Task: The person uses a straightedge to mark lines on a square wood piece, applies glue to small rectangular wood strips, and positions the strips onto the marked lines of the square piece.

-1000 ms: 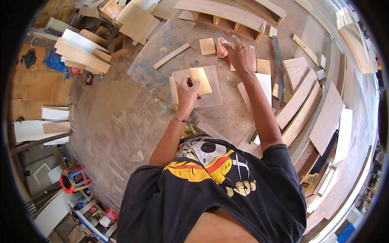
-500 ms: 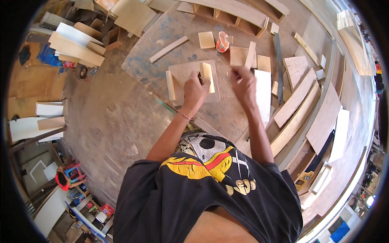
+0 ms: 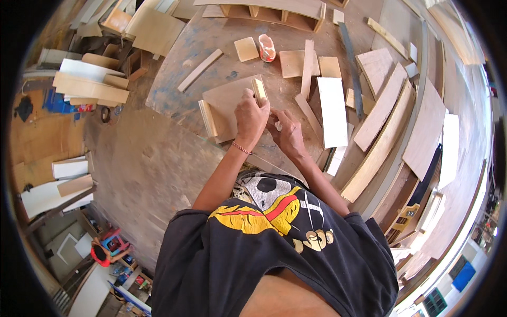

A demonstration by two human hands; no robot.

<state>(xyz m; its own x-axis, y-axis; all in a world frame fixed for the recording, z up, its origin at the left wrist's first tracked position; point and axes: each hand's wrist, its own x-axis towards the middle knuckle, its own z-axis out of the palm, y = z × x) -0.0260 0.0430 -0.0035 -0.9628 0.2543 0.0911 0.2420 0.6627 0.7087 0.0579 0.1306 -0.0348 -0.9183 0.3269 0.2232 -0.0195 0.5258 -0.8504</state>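
Observation:
My left hand (image 3: 251,117) is closed on a short pale wood strip (image 3: 260,91) standing on edge along the right side of a flat square board (image 3: 224,100). Along that board's left side stands another short wood strip (image 3: 207,119). Just right of the left hand, my right hand (image 3: 288,132) has its fingers curled together near the lower end of the held strip. A small whitish bit shows at its fingertips, too small to name. Beyond the board are a red-and-white cup (image 3: 267,48), a small square wood piece (image 3: 246,49) and a narrow stick (image 3: 200,70).
To the right lie a white panel (image 3: 332,112), a thin upright slat (image 3: 307,68) and several long planks (image 3: 381,129). A compartmented wooden box (image 3: 274,17) sits at the far side. Stacked boards (image 3: 92,82) and a person in red (image 3: 100,252) are on the left.
My right hand has come left and nearer, from beside the slat to the held strip. My left hand stays on the strip. The whole view has shifted somewhat.

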